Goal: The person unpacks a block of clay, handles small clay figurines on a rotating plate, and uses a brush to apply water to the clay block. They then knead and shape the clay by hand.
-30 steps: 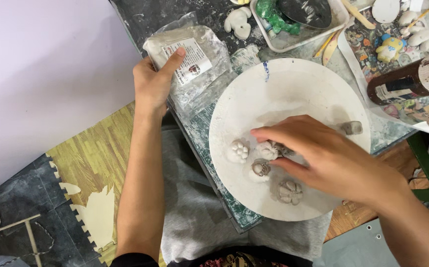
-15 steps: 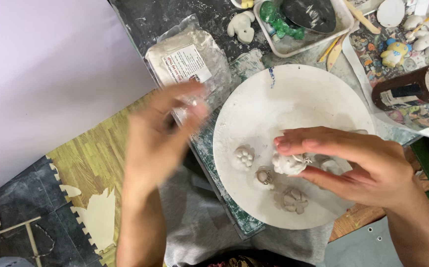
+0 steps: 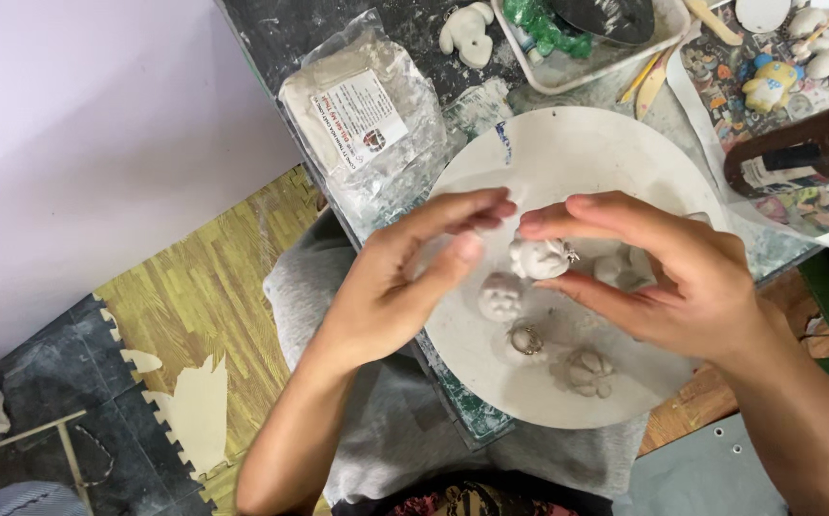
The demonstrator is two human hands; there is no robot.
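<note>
Over the white plate (image 3: 567,153), the right hand (image 3: 672,277) pinches a small white clay lump (image 3: 539,258) between thumb and fingers, while the left hand (image 3: 405,282) hovers just beside it, fingers loosely curled and holding nothing, above three clay pieces (image 3: 502,296).

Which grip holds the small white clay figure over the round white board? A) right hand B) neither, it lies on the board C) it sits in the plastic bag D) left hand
A: the right hand pinches the small white clay figure between thumb and fingers above the round white board, while the left hand is open beside it.
</note>
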